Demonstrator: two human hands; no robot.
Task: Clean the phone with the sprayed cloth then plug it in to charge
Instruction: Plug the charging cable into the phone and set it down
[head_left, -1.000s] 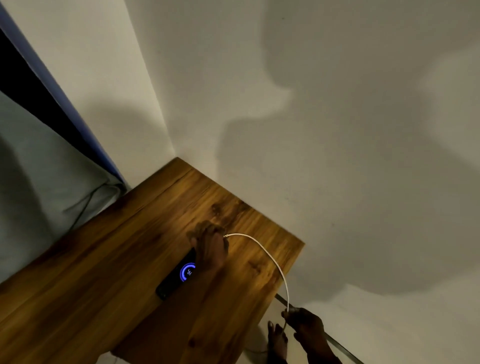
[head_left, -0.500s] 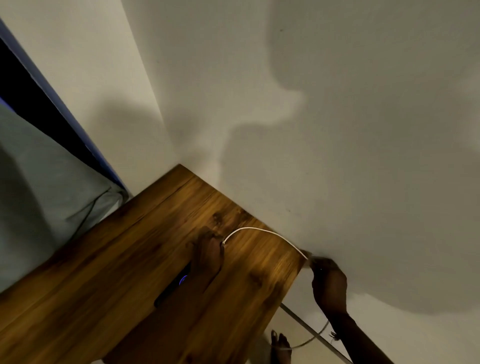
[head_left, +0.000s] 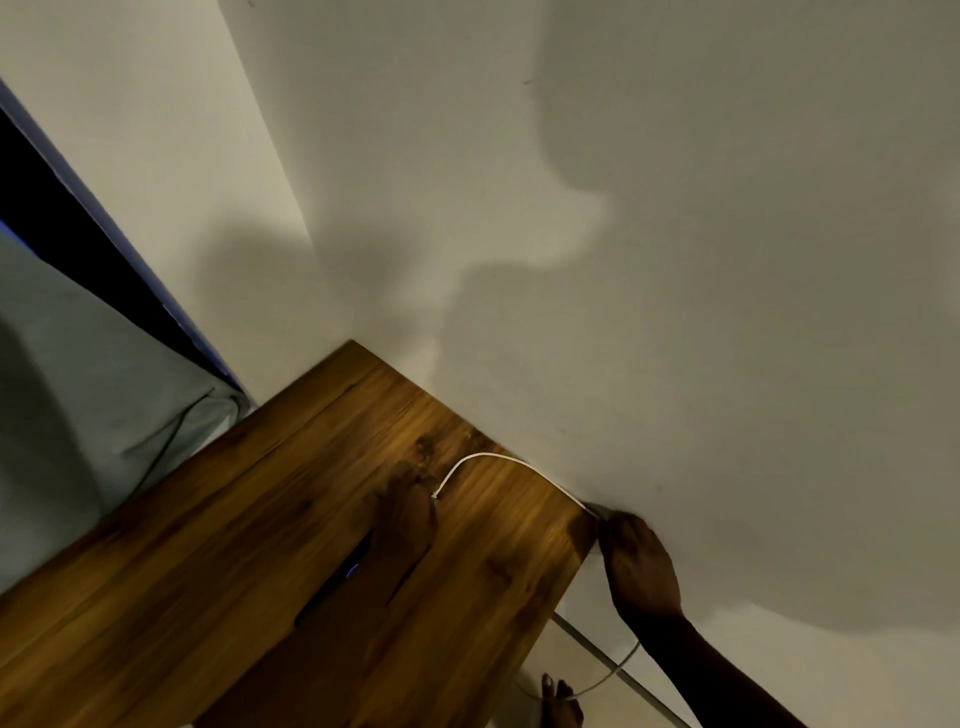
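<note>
Head view: a wooden table (head_left: 218, 561) stands in the corner of two pale walls (head_left: 571, 208). The phone (head_left: 332, 582) lies flat on the table, dark, with a small blue glow showing on its screen; most of its far end is covered by the left hand (head_left: 405, 514), which rests on top of it with fingers curled down over the end. A white cable (head_left: 493, 457) runs from that end of the phone, just beside the left fingertips, arcs across the wood and reaches the table's far right corner at the wall. There the right hand (head_left: 639, 561) pinches the cable between its fingertips, close against the wall. Below that hand the cable hangs in a loop off the table edge toward the floor, where a bare foot (head_left: 558, 699) shows. At the left is a grey cushion (head_left: 78, 415), a thin dark wire lying across it.
</note>
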